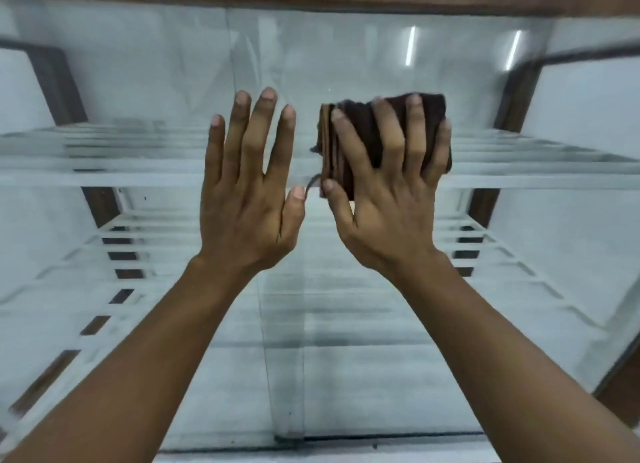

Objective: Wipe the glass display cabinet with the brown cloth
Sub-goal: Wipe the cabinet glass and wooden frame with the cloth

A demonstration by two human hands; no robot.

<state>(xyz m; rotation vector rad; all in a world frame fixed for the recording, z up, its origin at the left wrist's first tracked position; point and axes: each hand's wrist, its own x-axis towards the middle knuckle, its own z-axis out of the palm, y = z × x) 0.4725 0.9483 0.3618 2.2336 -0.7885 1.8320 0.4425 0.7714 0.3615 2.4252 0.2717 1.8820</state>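
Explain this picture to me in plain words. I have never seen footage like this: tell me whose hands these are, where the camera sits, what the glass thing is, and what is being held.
There is no machine here. A person wears a wide-angle camera on the head, so you look forward and down along their own bare arms. That lens bends straight lines, and the picture is a little blurred.

In front stands the glass display cabinet, with glass shelves inside and a dark wooden frame at the sides. Nothing can be seen on the shelves.

The left hand is empty, fingers spread, flat toward the glass. The right hand presses a folded brown cloth toward the glass with spread fingers. Whether either really touches the pane cannot be told from this one view.
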